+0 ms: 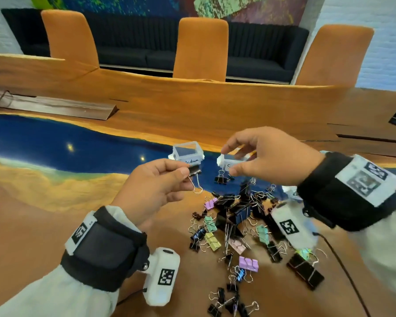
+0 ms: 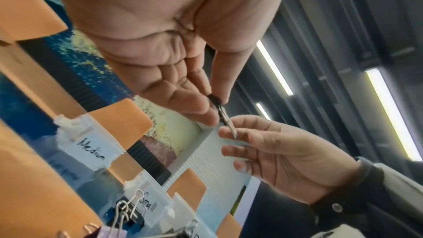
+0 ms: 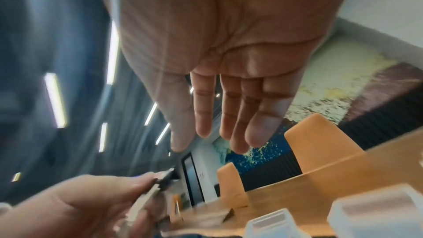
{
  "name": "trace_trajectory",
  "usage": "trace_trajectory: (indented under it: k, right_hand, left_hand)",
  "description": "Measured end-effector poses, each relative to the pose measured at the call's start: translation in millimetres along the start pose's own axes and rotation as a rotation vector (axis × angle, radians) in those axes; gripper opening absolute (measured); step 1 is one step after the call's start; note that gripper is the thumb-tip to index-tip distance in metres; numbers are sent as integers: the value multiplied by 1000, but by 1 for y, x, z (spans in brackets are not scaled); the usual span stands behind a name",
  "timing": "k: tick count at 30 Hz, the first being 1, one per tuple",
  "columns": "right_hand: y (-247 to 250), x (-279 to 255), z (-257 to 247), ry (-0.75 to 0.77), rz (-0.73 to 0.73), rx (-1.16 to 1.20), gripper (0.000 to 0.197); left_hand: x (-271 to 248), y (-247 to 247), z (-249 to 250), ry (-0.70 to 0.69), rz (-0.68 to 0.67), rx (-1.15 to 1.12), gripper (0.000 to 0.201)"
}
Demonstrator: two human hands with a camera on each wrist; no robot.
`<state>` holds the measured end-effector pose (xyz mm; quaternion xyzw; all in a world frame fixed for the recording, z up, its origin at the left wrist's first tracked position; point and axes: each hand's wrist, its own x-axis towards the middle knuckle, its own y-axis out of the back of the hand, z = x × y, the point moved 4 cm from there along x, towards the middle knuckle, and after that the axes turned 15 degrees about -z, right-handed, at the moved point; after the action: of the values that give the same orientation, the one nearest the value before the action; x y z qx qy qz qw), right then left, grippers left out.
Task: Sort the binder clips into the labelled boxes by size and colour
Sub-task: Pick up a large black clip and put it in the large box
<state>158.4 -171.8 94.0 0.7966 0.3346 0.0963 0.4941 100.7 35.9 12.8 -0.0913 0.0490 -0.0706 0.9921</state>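
My left hand [image 1: 188,170] is raised above the table and pinches a black binder clip [image 1: 195,172] between thumb and forefinger, its wire handles hanging down. The left wrist view shows the same clip [image 2: 215,100] in that pinch, handle pointing toward my right hand [image 2: 263,147]. My right hand [image 1: 229,160] hovers open over the clear box labelled Small [image 1: 226,165], holding nothing; its fingers [image 3: 238,124] are straight. The clear box labelled Medium [image 1: 188,152] stands just left of the Small box. A pile of black and pastel clips [image 1: 236,216] lies below both hands.
A large black clip [image 1: 305,271] lies at the pile's right edge, and small black clips [image 1: 231,303] sit near the front. The table [image 1: 44,202] is wood with a blue resin strip. A wooden partition [image 1: 192,99] and orange chairs [image 1: 201,46] stand behind.
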Motion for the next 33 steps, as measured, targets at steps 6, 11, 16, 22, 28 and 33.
trace_trajectory:
  k: [6,11,16,22,28,33]
  right_hand:
    - [10,85,4,-113,-214,-364,36]
    - [3,148,-6,-137,-164,-393,39]
    - [-19,186,-2,-227,-305,-617,74]
    - [-37,202,13,-292,-380,-627,92]
    - [-32,192,8,-209,-303,-607,78]
    - [-26,149,-18,-125,-242,-585,78]
  left_hand:
    - [15,30,-17,-37,106,-722,15]
    - [18,44,-31,-80,119,-937,17]
    - [19,50,-28,-139,108,-974,13]
    - [23,53,-32,-94,123,-912,11]
    - [26,56,-37,-76,146,-854,31]
    - [24,57,-37,-58,142,-643,21]
